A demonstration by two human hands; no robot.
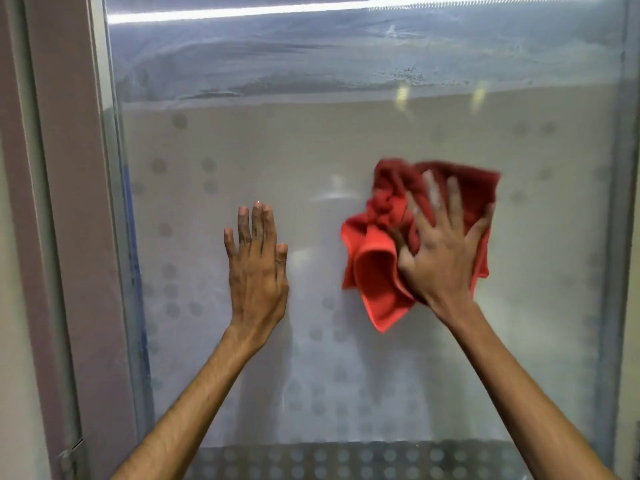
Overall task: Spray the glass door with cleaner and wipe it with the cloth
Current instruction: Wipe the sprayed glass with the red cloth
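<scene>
Against the middle of the glass door (346,140), toward its right edge, the right hand (446,258) presses a red cloth (374,271) flat to the pane, fingers (453,199) spread wide over the bunched fabric rather than curled round it; the cloth and fingertips are blurred, which suggests a wiping stroke. Left of centre, the left hand (258,268) lies open and flat on the glass, fingers straight and together, holding nothing, probably steadying the door.

Judging by the surface, the spraying looks done: no cleaner bottle is in view, and a hazy, streaked band with dried spots runs across the upper part of the pane just below a bright strip of reflected light (311,10). That upper band appears unwiped, as does the left edge by the frame (79,202). The middle zone under the cloth looks cleaner, though frosted dots make it hard to tell film from pattern. Much wiping seems left, mainly above and along the edges.

Nothing blocks the cloth's path except the resting left hand. A dotted metal plate (346,459) crosses the bottom edge.
</scene>
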